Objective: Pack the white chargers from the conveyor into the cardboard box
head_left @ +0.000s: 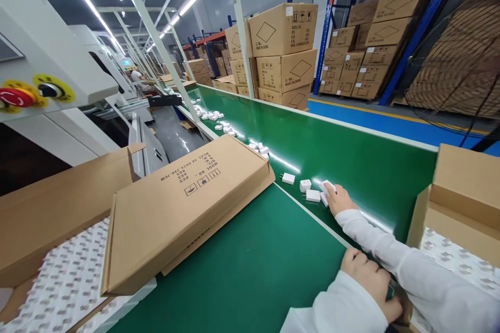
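Note:
My right hand (340,199) reaches over the green conveyor belt, its fingers closed on a white plug-in charger (327,186). Close beside it on the belt lie several more, among them a charger on its side (312,195) and one standing on end (305,185). A little apart, to the left, is another charger (288,179) with its prongs showing. My left hand (369,282) is curled at the near edge of the green worktop (234,265). A small dark green bit shows by its fingers; what it holds is mostly hidden.
A closed cardboard box (187,208) lies across the worktop. Open cartons with white, slotted trays stand at left (66,270) and right (461,250). More chargers (211,114) lie up the belt. A machine with a red button (17,97) stands left; stacked cartons (285,57) stand behind.

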### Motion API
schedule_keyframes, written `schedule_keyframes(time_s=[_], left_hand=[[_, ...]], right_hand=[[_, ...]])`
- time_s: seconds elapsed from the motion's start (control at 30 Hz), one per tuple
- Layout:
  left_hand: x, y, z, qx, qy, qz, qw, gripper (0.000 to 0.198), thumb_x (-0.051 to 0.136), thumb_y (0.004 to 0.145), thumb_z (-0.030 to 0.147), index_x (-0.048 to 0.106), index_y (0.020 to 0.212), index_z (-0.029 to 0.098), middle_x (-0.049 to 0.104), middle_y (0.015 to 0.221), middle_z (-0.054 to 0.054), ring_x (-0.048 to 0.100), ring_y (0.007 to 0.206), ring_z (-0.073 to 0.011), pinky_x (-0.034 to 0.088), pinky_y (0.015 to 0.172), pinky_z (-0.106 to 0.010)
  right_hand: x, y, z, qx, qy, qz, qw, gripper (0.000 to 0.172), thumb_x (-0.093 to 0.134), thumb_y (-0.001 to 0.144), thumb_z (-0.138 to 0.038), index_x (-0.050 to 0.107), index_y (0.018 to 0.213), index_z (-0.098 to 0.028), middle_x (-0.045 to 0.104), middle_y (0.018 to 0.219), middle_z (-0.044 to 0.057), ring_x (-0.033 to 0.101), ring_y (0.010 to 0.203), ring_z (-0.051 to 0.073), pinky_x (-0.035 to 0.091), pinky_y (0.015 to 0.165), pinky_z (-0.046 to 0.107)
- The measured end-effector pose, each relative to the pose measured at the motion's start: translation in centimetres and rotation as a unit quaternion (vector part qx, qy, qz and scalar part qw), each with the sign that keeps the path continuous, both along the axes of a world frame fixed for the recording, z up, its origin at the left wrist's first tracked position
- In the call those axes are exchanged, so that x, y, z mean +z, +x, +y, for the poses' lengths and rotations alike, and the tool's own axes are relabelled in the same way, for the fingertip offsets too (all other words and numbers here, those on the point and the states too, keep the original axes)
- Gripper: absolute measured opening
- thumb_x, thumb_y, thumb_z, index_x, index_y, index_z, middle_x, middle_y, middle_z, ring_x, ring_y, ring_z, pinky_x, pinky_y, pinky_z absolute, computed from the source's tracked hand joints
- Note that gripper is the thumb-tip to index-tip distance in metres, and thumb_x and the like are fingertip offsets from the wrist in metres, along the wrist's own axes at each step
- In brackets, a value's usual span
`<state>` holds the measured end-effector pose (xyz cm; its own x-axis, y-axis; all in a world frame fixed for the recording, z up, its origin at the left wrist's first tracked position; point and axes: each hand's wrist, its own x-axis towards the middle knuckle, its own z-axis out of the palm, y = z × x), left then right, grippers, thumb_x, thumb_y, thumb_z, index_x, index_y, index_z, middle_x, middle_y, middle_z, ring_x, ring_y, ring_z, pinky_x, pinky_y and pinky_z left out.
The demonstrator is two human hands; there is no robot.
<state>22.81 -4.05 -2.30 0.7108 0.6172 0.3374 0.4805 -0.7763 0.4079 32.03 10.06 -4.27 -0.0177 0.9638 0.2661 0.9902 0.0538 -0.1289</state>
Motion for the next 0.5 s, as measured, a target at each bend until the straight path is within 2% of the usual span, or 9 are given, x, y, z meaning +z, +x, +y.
schedule_keyframes(time_s=[0.13, 0.27, 0.4, 0.5], left_hand=[[0.0, -0.1, 0.0, 0.005, -0.001, -0.011, 1.0, 0.031, 0.05, 0.065, 0.044, 0.061, 0.076, 0.018, 0.062, 0.067, -0.004, 0.049, 0.068, -0.0183, 0.037, 0.073, -0.035], [0.6, -0.3, 0.0, 0.002, -0.011, 0.011, 1.0, 0.03, 0.05, 0.065, 0.043, 0.061, 0.076, 0.017, 0.062, 0.068, -0.004, 0.049, 0.07, -0.0181, 0.036, 0.075, -0.034], [0.9, -0.3, -0.1, -0.004, -0.032, 0.023, 0.999, 0.029, 0.051, 0.064, 0.042, 0.062, 0.076, 0.018, 0.062, 0.068, -0.004, 0.049, 0.07, -0.0181, 0.036, 0.076, -0.034], [1.1, -0.3, 0.0, -0.004, -0.04, 0.035, 0.999, 0.03, 0.051, 0.064, 0.043, 0.062, 0.075, 0.017, 0.062, 0.068, -0.004, 0.049, 0.07, -0.018, 0.036, 0.078, -0.035]], right_hand=[[-0.2, 0.2, -1.1, 0.006, -0.014, 0.073, 0.997, 0.048, 0.045, 0.079, -0.031, 0.035, 0.125, -0.023, 0.037, 0.116, 0.015, 0.051, 0.092, 0.028, 0.043, 0.078, 0.044], [0.7, 0.4, -1.5, -0.001, -0.037, 0.173, 0.984, 0.052, 0.048, 0.073, -0.024, 0.037, 0.124, -0.025, 0.035, 0.121, 0.013, 0.053, 0.092, 0.028, 0.044, 0.078, 0.043], [4.1, 1.7, -1.8, -0.006, -0.066, 0.308, 0.949, 0.057, 0.057, 0.062, -0.03, 0.042, 0.116, -0.022, 0.05, 0.104, 0.011, 0.054, 0.09, 0.029, 0.045, 0.079, 0.045], [7.8, 3.5, -4.2, 0.022, -0.098, 0.419, 0.902, 0.059, 0.052, 0.065, -0.047, 0.034, 0.118, -0.026, 0.055, 0.1, 0.008, 0.058, 0.085, 0.024, 0.05, 0.07, 0.038]])
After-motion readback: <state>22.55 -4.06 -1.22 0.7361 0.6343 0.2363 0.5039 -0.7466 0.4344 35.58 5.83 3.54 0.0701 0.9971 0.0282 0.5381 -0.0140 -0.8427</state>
